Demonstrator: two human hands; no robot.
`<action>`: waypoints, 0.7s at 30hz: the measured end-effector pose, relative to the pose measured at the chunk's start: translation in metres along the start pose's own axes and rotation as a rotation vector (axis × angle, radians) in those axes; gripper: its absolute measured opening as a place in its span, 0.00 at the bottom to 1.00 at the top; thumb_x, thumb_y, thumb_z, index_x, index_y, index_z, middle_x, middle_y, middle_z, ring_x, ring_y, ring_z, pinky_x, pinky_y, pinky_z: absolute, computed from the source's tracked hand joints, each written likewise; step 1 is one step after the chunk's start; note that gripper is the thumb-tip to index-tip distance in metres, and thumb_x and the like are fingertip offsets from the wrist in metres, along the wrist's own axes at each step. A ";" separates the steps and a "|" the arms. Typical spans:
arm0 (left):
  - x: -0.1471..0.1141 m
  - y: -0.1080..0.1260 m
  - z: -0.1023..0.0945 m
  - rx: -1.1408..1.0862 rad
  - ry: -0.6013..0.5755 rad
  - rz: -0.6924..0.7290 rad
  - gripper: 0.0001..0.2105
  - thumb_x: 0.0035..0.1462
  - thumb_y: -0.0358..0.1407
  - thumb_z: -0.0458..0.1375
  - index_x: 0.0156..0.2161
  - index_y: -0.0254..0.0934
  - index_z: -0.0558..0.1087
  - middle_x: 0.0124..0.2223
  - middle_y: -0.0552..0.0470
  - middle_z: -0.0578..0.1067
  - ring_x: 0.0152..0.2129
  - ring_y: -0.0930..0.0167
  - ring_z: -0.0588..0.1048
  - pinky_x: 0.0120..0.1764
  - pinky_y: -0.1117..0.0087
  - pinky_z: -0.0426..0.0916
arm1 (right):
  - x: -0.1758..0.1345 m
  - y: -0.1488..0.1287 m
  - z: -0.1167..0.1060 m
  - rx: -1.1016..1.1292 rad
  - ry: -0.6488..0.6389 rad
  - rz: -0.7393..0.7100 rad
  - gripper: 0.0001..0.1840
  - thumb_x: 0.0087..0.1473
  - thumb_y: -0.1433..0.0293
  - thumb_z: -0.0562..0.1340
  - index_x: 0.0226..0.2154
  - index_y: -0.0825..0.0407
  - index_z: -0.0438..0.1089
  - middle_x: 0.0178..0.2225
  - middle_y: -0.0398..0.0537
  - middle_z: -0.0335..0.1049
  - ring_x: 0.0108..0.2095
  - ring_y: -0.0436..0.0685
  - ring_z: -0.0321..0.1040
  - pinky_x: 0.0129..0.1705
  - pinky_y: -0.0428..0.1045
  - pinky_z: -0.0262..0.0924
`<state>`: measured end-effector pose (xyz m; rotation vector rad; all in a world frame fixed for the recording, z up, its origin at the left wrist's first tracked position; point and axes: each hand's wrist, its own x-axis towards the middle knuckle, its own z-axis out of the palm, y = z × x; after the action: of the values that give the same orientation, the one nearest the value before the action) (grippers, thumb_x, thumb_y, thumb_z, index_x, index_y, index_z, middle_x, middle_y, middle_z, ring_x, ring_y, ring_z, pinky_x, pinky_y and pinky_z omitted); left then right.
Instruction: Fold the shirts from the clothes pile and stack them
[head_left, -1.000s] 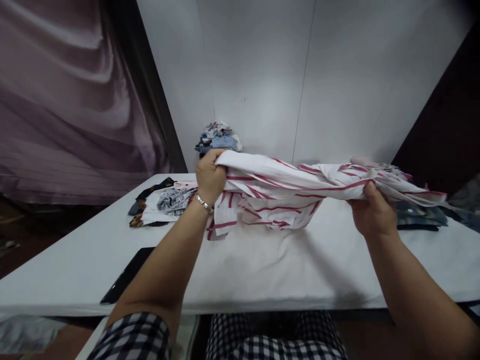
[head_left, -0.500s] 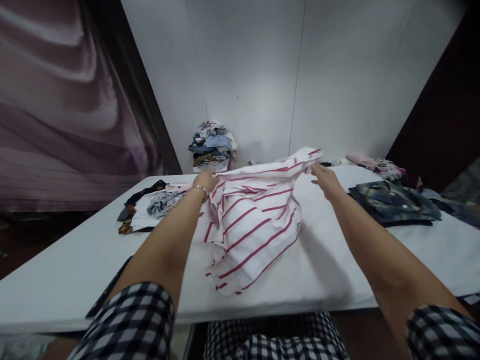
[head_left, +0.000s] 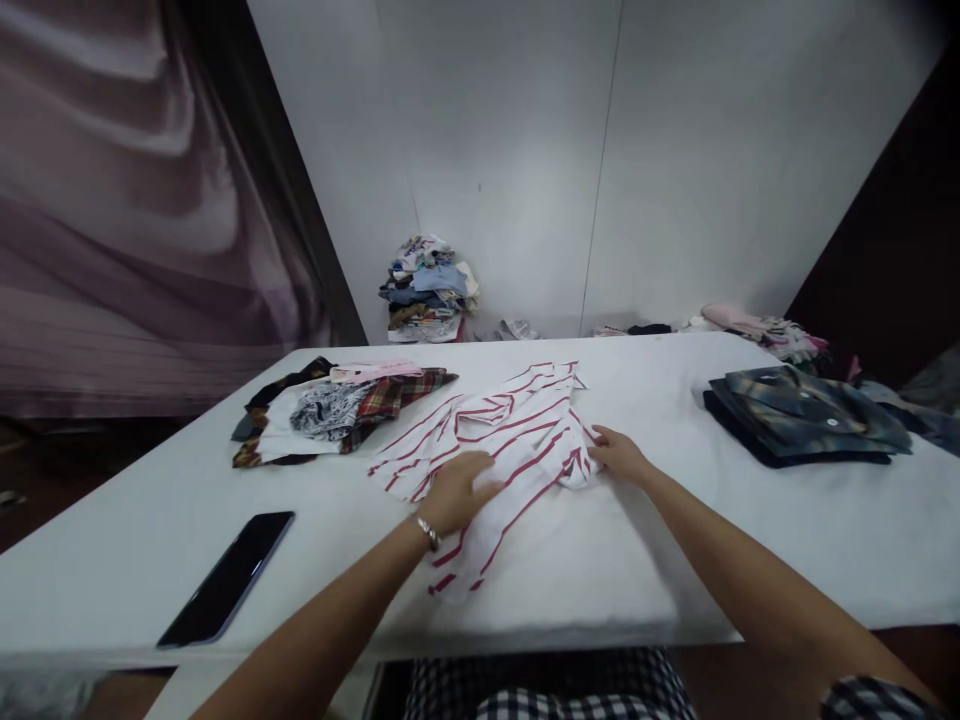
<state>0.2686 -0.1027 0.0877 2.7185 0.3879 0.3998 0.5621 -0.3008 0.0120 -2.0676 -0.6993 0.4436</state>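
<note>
A white shirt with red stripes (head_left: pixel 525 425) lies crumpled on the white table in front of me. Over its near left part is my left hand (head_left: pixel 459 492), resting on the cloth with the thumb apart from the fingers. At the shirt's right edge, the fingers of my right hand (head_left: pixel 621 456) close on a bunched fold of the fabric. Parts of the shirt under my left hand are hidden.
A smartphone (head_left: pixel 229 578) lies at the table's near left. Mixed clothes (head_left: pixel 322 412) are piled beyond it. Folded dark plaid shirts (head_left: pixel 810 410) sit at the right. A tall clothes stack (head_left: pixel 429 290) stands by the wall, with more garments (head_left: pixel 780 332) at the back right.
The striped shirt has come down from between my raised hands onto the table. My left hand has moved nearer and right, off the upper corner; my right hand has lowered to the shirt's edge.
</note>
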 end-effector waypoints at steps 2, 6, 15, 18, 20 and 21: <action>-0.022 0.014 0.008 0.058 -0.036 0.049 0.24 0.52 0.50 0.56 0.53 0.46 0.71 0.58 0.49 0.70 0.55 0.59 0.66 0.58 0.57 0.59 | -0.001 -0.011 0.007 0.023 -0.027 -0.010 0.29 0.41 0.69 0.63 0.50 0.51 0.69 0.30 0.42 0.73 0.26 0.51 0.67 0.27 0.45 0.60; -0.048 0.015 0.021 0.179 -0.083 0.036 0.28 0.47 0.41 0.60 0.56 0.48 0.67 0.62 0.50 0.64 0.59 0.56 0.61 0.61 0.53 0.51 | 0.006 -0.033 -0.008 0.269 0.106 -0.065 0.24 0.38 0.69 0.63 0.42 0.53 0.72 0.22 0.39 0.66 0.23 0.50 0.62 0.25 0.45 0.58; -0.042 0.001 0.005 0.285 -0.084 -0.062 0.14 0.49 0.22 0.47 0.29 0.39 0.72 0.34 0.47 0.77 0.38 0.63 0.74 0.55 0.52 0.57 | 0.012 -0.008 -0.144 -0.036 0.439 -0.038 0.21 0.37 0.67 0.63 0.38 0.54 0.74 0.27 0.48 0.73 0.27 0.55 0.67 0.31 0.49 0.61; -0.044 0.006 -0.006 0.099 -0.239 -0.088 0.11 0.50 0.26 0.50 0.30 0.40 0.74 0.34 0.49 0.78 0.36 0.65 0.75 0.45 0.63 0.66 | 0.002 0.016 -0.152 -0.481 0.273 0.004 0.16 0.40 0.72 0.61 0.36 0.53 0.76 0.29 0.51 0.75 0.30 0.58 0.69 0.35 0.50 0.61; -0.043 0.005 -0.014 -0.093 -0.323 -0.120 0.09 0.53 0.34 0.52 0.34 0.42 0.75 0.36 0.53 0.78 0.35 0.67 0.76 0.38 0.69 0.67 | 0.000 0.025 -0.149 -0.622 0.202 0.027 0.16 0.43 0.71 0.61 0.38 0.53 0.76 0.32 0.53 0.76 0.34 0.60 0.71 0.37 0.51 0.61; -0.040 0.002 -0.019 -0.175 -0.319 -0.142 0.10 0.54 0.39 0.53 0.36 0.43 0.76 0.37 0.54 0.79 0.36 0.68 0.76 0.38 0.70 0.67 | 0.002 0.025 -0.146 -0.661 0.186 0.043 0.16 0.44 0.69 0.61 0.38 0.53 0.76 0.33 0.54 0.76 0.35 0.62 0.71 0.38 0.51 0.61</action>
<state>0.2256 -0.1115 0.0968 2.5069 0.4305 -0.0387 0.6513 -0.4038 0.0706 -2.7017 -0.7545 0.0291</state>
